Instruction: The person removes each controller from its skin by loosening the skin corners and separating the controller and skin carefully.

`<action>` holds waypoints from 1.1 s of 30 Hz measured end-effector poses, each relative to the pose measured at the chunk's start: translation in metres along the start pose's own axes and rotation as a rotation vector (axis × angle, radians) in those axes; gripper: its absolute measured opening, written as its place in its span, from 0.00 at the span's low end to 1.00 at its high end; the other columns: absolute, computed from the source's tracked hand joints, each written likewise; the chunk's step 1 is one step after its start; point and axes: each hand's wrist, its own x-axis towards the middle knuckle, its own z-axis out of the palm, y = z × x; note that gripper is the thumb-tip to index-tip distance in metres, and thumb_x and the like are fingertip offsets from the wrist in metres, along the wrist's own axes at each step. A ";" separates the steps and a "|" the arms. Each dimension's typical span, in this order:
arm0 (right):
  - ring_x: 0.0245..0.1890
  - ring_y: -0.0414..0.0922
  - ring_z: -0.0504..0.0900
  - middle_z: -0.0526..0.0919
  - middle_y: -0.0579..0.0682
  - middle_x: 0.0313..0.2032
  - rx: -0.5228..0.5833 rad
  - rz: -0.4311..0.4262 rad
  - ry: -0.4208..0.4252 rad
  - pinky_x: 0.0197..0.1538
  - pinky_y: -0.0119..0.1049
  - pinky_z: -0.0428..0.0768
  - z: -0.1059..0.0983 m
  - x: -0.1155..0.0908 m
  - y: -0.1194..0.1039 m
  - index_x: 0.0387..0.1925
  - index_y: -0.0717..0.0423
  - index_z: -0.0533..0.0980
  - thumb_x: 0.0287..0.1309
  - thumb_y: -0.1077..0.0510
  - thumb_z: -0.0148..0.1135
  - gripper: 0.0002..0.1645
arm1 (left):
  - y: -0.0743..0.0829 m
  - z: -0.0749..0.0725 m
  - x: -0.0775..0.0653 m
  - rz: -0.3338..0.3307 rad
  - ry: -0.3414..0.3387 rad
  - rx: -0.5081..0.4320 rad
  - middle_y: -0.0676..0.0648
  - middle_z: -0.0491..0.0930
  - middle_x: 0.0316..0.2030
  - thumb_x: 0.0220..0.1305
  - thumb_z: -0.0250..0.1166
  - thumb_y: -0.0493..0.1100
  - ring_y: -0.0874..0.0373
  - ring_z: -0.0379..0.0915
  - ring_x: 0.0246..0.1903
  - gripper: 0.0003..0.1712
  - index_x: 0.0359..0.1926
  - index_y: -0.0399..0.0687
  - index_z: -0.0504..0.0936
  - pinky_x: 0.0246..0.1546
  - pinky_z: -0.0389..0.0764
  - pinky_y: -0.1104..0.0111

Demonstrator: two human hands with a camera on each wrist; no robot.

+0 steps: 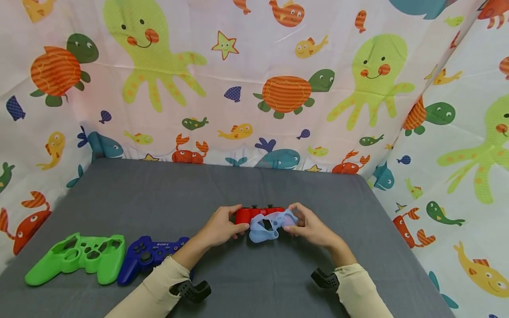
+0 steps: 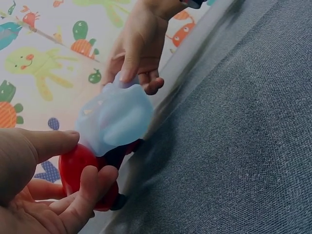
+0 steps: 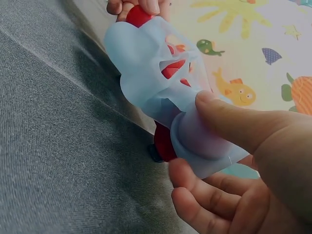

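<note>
A red game controller is held up between the two hands, its thumbsticks on the far side. My left hand grips one handle of it, thumb near the edge of a light blue silicone controller cover. The cover drapes over part of the controller, and red shows through its openings in the right wrist view. With thumb and fingers, my right hand holds the cover's right end, where it wraps round a rounded handle. The controller's middle is mostly hidden behind the cover.
To the left on the grey tablecloth lie a green controller cover and a blue game controller, side by side. The left forearm overlaps the blue controller. A curtain printed with sea animals stands behind and beside the table.
</note>
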 end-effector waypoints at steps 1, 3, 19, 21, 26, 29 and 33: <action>0.27 0.47 0.78 0.78 0.57 0.37 -0.007 0.002 0.001 0.35 0.36 0.81 0.000 0.000 0.000 0.58 0.64 0.61 0.66 0.59 0.66 0.29 | 0.000 0.000 0.000 -0.001 -0.001 0.007 0.38 0.85 0.46 0.64 0.71 0.41 0.57 0.79 0.22 0.41 0.74 0.36 0.64 0.27 0.79 0.68; 0.26 0.44 0.77 0.76 0.55 0.38 -0.019 0.005 0.001 0.34 0.35 0.79 0.000 0.000 0.000 0.58 0.63 0.61 0.66 0.58 0.66 0.29 | 0.001 0.000 -0.001 -0.006 -0.002 0.019 0.40 0.86 0.41 0.64 0.71 0.41 0.56 0.79 0.22 0.41 0.74 0.37 0.65 0.27 0.78 0.67; 0.29 0.42 0.80 0.78 0.53 0.34 -0.091 -0.032 0.056 0.34 0.33 0.82 0.003 -0.002 0.004 0.52 0.63 0.70 0.62 0.57 0.70 0.24 | 0.002 0.002 -0.004 -0.039 0.016 0.020 0.37 0.83 0.53 0.64 0.71 0.40 0.55 0.80 0.22 0.41 0.74 0.39 0.65 0.27 0.78 0.67; 0.28 0.41 0.80 0.79 0.53 0.34 -0.085 -0.035 0.056 0.34 0.34 0.82 0.003 -0.002 0.004 0.51 0.64 0.70 0.62 0.58 0.70 0.23 | 0.002 0.003 -0.005 -0.031 0.016 0.029 0.37 0.83 0.53 0.64 0.71 0.40 0.55 0.79 0.21 0.41 0.74 0.38 0.65 0.27 0.78 0.66; 0.28 0.40 0.81 0.80 0.52 0.34 -0.079 -0.035 0.060 0.34 0.34 0.83 0.004 -0.002 0.003 0.50 0.61 0.71 0.61 0.58 0.71 0.21 | 0.003 0.003 -0.005 -0.034 0.023 0.031 0.37 0.81 0.55 0.64 0.71 0.40 0.57 0.79 0.21 0.41 0.74 0.39 0.65 0.27 0.78 0.66; 0.26 0.39 0.80 0.81 0.50 0.32 -0.080 -0.046 0.058 0.32 0.35 0.83 0.003 -0.001 0.002 0.48 0.61 0.72 0.61 0.57 0.71 0.20 | 0.003 0.003 -0.004 -0.040 0.028 0.030 0.37 0.82 0.54 0.64 0.71 0.40 0.58 0.79 0.21 0.40 0.74 0.39 0.65 0.27 0.78 0.66; 0.22 0.40 0.79 0.81 0.51 0.30 -0.072 -0.082 0.053 0.29 0.36 0.83 0.001 0.001 0.003 0.46 0.63 0.72 0.60 0.59 0.71 0.19 | 0.004 0.002 -0.003 -0.029 0.029 0.027 0.38 0.83 0.51 0.64 0.71 0.40 0.57 0.79 0.21 0.40 0.74 0.38 0.65 0.27 0.79 0.66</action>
